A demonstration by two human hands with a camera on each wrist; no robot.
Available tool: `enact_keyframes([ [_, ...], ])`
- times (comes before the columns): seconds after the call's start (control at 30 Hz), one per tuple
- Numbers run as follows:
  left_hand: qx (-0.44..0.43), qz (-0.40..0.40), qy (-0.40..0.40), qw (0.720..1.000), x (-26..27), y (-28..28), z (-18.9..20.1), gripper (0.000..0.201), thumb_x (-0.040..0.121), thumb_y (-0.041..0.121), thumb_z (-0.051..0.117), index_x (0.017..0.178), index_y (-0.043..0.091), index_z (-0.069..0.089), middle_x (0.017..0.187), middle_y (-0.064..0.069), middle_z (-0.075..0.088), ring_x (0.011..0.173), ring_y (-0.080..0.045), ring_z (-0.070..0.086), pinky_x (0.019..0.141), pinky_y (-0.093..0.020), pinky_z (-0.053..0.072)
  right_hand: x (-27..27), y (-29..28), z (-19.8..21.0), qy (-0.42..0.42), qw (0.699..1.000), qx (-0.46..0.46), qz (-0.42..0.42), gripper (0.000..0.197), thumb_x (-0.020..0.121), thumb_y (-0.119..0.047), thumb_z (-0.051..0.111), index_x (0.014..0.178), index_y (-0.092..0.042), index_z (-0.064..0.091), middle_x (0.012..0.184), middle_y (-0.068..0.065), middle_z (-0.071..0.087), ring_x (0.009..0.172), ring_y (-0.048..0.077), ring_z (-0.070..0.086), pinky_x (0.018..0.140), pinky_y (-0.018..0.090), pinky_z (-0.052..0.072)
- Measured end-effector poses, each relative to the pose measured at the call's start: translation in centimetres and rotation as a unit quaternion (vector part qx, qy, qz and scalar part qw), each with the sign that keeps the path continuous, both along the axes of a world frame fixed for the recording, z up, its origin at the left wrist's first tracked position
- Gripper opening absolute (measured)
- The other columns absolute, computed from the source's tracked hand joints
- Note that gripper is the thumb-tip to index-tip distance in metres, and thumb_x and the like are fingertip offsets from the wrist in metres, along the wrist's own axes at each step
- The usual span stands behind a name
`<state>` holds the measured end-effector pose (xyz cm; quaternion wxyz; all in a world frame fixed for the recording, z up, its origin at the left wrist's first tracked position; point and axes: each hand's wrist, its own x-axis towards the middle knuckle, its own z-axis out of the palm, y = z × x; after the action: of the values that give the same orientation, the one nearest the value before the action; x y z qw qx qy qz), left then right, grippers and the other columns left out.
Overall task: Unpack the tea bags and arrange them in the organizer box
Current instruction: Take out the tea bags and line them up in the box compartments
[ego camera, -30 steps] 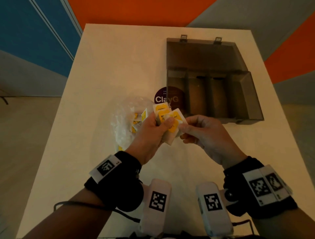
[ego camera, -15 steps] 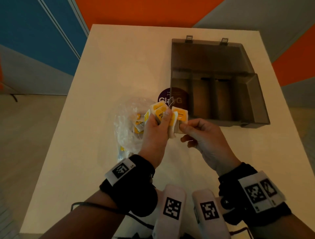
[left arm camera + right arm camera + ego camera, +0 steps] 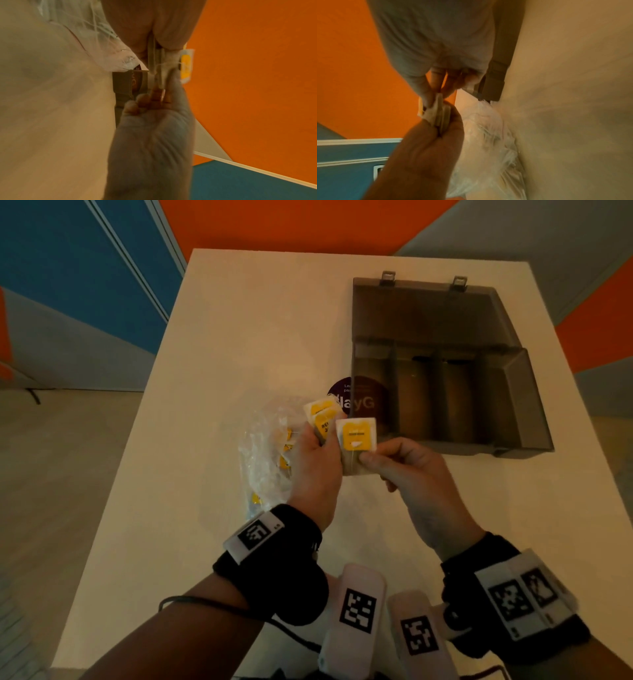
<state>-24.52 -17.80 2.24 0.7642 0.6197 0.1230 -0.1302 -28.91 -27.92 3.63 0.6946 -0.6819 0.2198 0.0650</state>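
Observation:
My left hand [image 3: 327,441] grips a small fanned stack of tea bags [image 3: 322,417] with yellow labels, held above the table. Just to its right, my right hand [image 3: 371,455] pinches the lower edge of a single tea bag [image 3: 356,436], label facing up. That bag still touches the stack. In the left wrist view my left hand [image 3: 154,33] clamps the stack [image 3: 157,60] and the single bag's label [image 3: 186,66] shows edge-on. The grey organizer box [image 3: 534,419] stands open at the right, its compartments looking empty. A clear plastic bag [image 3: 265,453] holding more tea bags lies to the left.
A round purple sticker [image 3: 361,400] lies on the white table [image 3: 257,330] beside the box's left wall. The box lid [image 3: 424,313] lies flat behind it. The table's left edge runs close to the plastic bag, and blue, orange and grey floor surrounds the table.
My right hand has drawn one tea bag out of the fan toward the right and turned its label flat to the head camera. My left hand keeps hold of the other bags.

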Motion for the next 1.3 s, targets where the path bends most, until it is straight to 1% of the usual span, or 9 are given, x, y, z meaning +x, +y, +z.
enact_keyframes([
  [0.17,-0.079,-0.047,0.019,0.996,-0.2,0.8,0.5,0.04,0.095,0.042,0.03,0.092,0.009,0.052,0.076,-0.006,0.054,0.071,-0.015,0.056,0.067,-0.03,0.049,0.6,1.6,-0.8,0.031,0.999,0.016,-0.036,0.014,0.079,-0.02,0.066,0.071,-0.013,0.057,0.085,0.003,0.064,0.077,0.011,0.057,0.06,0.024,0.046],
  [0.23,-0.084,-0.076,0.024,0.993,-0.3,1.2,0.3,0.049,0.087,0.054,0.041,0.099,0.008,0.052,0.082,-0.008,0.054,0.076,-0.017,0.055,0.069,-0.03,0.049,0.5,2.0,-0.8,0.033,0.997,0.042,-0.048,0.015,0.08,-0.018,0.065,0.07,-0.012,0.056,0.093,0.011,0.064,0.081,0.016,0.059,0.059,0.024,0.048],
  [0.4,-0.047,-0.105,0.023,0.993,-0.8,1.9,0.3,0.024,0.086,0.013,0.057,0.106,0.001,0.053,0.093,-0.013,0.06,0.089,-0.025,0.061,0.083,-0.039,0.05,0.1,2.9,-1.1,-0.003,0.999,0.007,-0.039,0.019,0.078,-0.021,0.067,0.095,-0.013,0.062,0.103,0.006,0.066,0.096,0.017,0.063,0.081,0.032,0.054],
  [0.57,-0.038,-0.114,-0.024,0.993,0.0,2.6,1.0,0.031,0.088,0.018,0.054,0.11,-0.002,0.049,0.091,-0.009,0.06,0.086,-0.02,0.059,0.077,-0.036,0.05,-0.2,3.3,-0.5,-0.064,0.979,0.18,-0.072,0.066,0.079,-0.03,0.061,0.139,-0.02,0.034,0.14,0.003,0.046,0.129,0.017,0.045,0.109,0.037,0.035],
  [0.7,-0.023,-0.126,-0.078,0.989,-0.1,2.9,1.4,0.046,0.084,0.036,0.047,0.11,-0.002,0.045,0.095,-0.013,0.06,0.086,-0.017,0.062,0.07,-0.022,0.053,0.1,5.0,0.2,-0.069,0.99,0.082,0.088,0.073,0.082,-0.056,0.04,0.145,-0.035,0.01,0.155,-0.01,0.018,0.142,0.005,0.017,0.119,0.039,0.015],
  [0.9,0.022,-0.117,-0.072,0.99,0.3,2.4,0.7,0.028,0.096,0.031,0.032,0.103,0.005,0.04,0.08,0.001,0.051,0.074,-0.007,0.054,0.062,-0.018,0.049,-0.4,5.2,0.6,-0.047,0.995,0.045,0.076,0.066,0.09,-0.04,0.039,0.145,-0.035,0.002,0.156,-0.015,0.009,0.141,-0.002,0.013,0.119,0.029,0.016],
  [1.07,0.064,-0.135,-0.005,0.989,0.8,2.5,0.0,0.055,0.09,0.052,0.025,0.116,0.011,0.049,0.112,-0.014,0.059,0.106,-0.02,0.058,0.098,-0.041,0.046,0.4,4.5,0.1,-0.061,0.992,0.076,0.086,0.044,0.094,-0.021,0.043,0.135,-0.034,0.036,0.138,-0.014,0.047,0.127,0.002,0.045,0.108,0.03,0.038],
  [1.17,0.051,-0.153,0.036,0.986,1.3,1.7,0.6,0.078,0.073,0.075,0.027,0.117,0.016,0.054,0.117,-0.011,0.059,0.112,-0.018,0.056,0.103,-0.042,0.04,1.5,4.1,0.0,-0.06,0.993,0.069,0.08,0.035,0.093,-0.012,0.046,0.111,-0.042,0.046,0.109,-0.021,0.06,0.104,-0.007,0.059,0.09,0.016,0.048],
  [1.3,0.029,-0.171,0.059,0.983,1.8,0.4,1.8,0.064,0.084,0.06,0.019,0.115,0.019,0.057,0.108,-0.003,0.067,0.104,-0.008,0.061,0.101,-0.034,0.042,3.0,2.1,-0.4,-0.046,0.997,0.026,0.052,0.037,0.09,-0.008,0.053,0.104,-0.041,0.048,0.107,-0.013,0.062,0.1,0.001,0.062,0.089,0.023,0.052],
])
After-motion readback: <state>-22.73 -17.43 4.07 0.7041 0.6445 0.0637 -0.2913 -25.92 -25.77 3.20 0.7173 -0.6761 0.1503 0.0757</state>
